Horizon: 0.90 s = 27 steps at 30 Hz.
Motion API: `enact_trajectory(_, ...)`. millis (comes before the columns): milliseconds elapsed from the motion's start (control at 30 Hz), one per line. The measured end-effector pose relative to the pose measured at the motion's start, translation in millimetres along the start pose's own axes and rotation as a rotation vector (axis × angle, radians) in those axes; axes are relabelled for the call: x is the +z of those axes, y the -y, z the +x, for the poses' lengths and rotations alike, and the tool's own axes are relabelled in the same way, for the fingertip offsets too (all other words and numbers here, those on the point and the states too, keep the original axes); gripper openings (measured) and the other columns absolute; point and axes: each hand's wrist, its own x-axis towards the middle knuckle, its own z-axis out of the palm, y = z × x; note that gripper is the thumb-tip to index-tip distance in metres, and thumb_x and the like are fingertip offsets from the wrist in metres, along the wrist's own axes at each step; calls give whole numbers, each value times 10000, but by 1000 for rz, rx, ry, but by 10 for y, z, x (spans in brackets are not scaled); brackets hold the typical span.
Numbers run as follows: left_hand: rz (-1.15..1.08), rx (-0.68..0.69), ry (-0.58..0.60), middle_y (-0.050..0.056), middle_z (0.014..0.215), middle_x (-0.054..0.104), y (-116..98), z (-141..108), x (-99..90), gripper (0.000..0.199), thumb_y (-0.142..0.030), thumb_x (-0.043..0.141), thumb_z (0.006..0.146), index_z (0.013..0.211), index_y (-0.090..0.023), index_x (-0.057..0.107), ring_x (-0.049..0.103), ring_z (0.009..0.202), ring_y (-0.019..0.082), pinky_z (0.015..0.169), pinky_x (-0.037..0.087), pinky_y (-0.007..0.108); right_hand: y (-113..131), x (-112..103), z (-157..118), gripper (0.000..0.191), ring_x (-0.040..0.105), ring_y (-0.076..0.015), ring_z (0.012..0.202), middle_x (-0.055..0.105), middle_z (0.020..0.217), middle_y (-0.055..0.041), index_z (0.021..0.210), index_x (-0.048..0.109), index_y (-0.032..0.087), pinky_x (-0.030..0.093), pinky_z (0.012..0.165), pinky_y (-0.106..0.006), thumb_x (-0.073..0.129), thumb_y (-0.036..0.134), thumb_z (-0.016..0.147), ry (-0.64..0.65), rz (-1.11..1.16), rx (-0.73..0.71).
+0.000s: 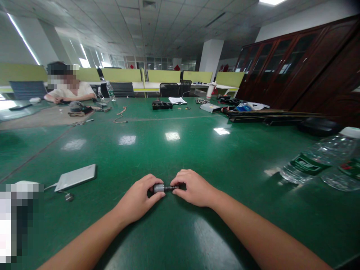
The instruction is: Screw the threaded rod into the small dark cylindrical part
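Between my hands lies a small part with a silver cylinder (159, 188) at one end and a thin dark ridged shaft (168, 189) at the other. My left hand (140, 193) wraps thumb and fingers around the silver cylinder, close to the green tabletop (168, 161). The shaft's right end is pinched by the thumb and fingers of my right hand (194, 187), which partly hide it. I cannot make out the part's exact kind.
To the left lies a white power bank (76, 177) with a cable. Water bottles (312, 161) stand at the right. Across the table are a black tray-like part (162, 105), papers (177, 100), long dark rails (253, 116) and a seated person (70, 90).
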Motion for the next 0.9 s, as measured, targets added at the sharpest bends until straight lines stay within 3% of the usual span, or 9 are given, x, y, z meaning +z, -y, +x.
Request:
enact_trajectory(433, 2, 6, -10, 45, 968, 648, -2, -9, -8, 190, -310, 592, 908, 1062, -219, 658, 611, 871, 210, 798, 483, 324, -73, -100, -39, 98, 589, -151, 766, 682, 791, -10, 883, 732, 203, 414, 745, -286, 728, 237, 791, 15, -4, 34)
enact_trajectory(733, -4, -12, 2, 36, 978, 644, -4, -20, -25, 179, -301, 585, 921, 1068, -222, 651, 610, 888, 207, 817, 474, 329, -238, -225, -53, 92, 599, -141, 726, 669, 789, -20, 850, 763, 199, 435, 666, -254, 741, 217, 762, 20, 27, 137)
enact_trajectory(900, -11, -16, 3, 34, 978, 643, 4, -29, -20, 178, -301, 592, 919, 1068, -224, 651, 605, 886, 205, 813, 469, 328, -184, -204, -51, 108, 596, -134, 728, 667, 791, -13, 874, 766, 207, 430, 665, -246, 742, 219, 769, 26, 66, 110)
